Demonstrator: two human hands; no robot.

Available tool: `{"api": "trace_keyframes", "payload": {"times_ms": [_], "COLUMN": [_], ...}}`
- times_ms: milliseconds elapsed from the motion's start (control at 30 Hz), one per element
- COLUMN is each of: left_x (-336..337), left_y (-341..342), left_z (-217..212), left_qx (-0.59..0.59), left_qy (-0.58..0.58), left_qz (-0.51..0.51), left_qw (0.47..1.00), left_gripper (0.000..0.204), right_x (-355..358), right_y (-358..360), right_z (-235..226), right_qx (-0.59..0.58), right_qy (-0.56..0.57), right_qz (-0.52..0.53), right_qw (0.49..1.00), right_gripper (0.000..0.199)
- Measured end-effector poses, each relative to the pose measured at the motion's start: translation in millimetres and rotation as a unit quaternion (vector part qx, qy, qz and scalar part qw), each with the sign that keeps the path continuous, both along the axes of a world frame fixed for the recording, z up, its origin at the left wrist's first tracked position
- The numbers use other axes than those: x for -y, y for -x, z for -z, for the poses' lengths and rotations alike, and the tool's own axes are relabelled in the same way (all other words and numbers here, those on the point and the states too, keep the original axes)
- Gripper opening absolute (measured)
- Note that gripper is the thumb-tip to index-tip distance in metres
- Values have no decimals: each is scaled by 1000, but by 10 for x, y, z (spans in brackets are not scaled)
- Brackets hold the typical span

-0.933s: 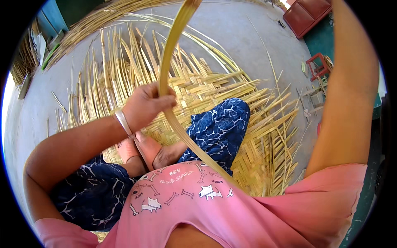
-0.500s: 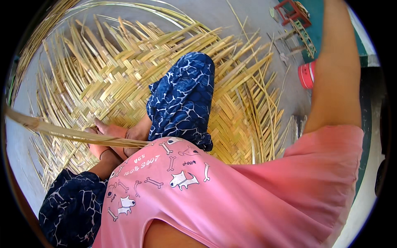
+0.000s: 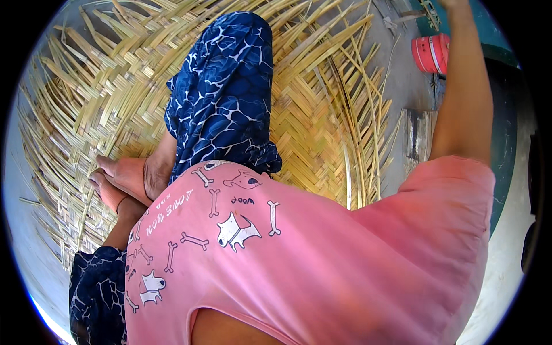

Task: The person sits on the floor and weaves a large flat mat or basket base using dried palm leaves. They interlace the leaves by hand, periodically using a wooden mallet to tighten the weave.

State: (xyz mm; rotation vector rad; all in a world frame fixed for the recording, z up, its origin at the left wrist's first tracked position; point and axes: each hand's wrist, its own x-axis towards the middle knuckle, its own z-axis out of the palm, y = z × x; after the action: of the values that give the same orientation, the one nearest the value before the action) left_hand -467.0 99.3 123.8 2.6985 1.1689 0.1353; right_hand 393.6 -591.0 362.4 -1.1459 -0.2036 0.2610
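My right arm stretches up along the right side to the top edge. Only the base of my right hand (image 3: 454, 3) shows there, and its fingers are cut off. Nearest to that arm is a round pinkish-red container (image 3: 430, 54) with a pale band. My left hand is out of view. Under and around my crossed legs spreads a woven mat (image 3: 313, 149) of split yellow-green strips, in a slanting weave. Long loose strip ends (image 3: 52, 172) fan out along its left, and more stick out on the right.
My bare feet (image 3: 123, 178) rest on the mat, beside my blue patterned trousers (image 3: 224, 86). A worn wooden block (image 3: 420, 133) stands right of the mat on the grey floor. Small sticks (image 3: 430, 14) lie near the top right, by a dark green surface (image 3: 505, 132).
The view has shifted, and the long strip that crossed my lap at the left is gone from sight. The red stool at the top right has left the picture. My right arm remains raised.
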Motion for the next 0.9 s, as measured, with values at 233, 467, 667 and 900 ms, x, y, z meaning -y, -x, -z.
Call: {"api": "trace_keyframes", "payload": {"times_ms": [233,467,667,900], "left_x": [189,222,153,-238], "left_y": [-24,-21,-270,159], "left_z": [311,-30,-311,-641], "left_qx": [-42,-55,-43,-113], "left_qy": [59,42,26,-270], "left_qz": [15,24,55,253], "left_qw": [997,997,997,922], "left_gripper": [33,35,36,40], "right_x": [2585,2559,2509,1064], "right_y": [1124,2938,2905,2617], "right_z": [2994,3486,3285,2662], "right_qx": [199,-4,37,254], "right_qy": [874,874,888,800], "right_qz": [-174,-7,11,-41], "right_qw": [408,486,457,542], "right_gripper": [56,36,28,29]}}
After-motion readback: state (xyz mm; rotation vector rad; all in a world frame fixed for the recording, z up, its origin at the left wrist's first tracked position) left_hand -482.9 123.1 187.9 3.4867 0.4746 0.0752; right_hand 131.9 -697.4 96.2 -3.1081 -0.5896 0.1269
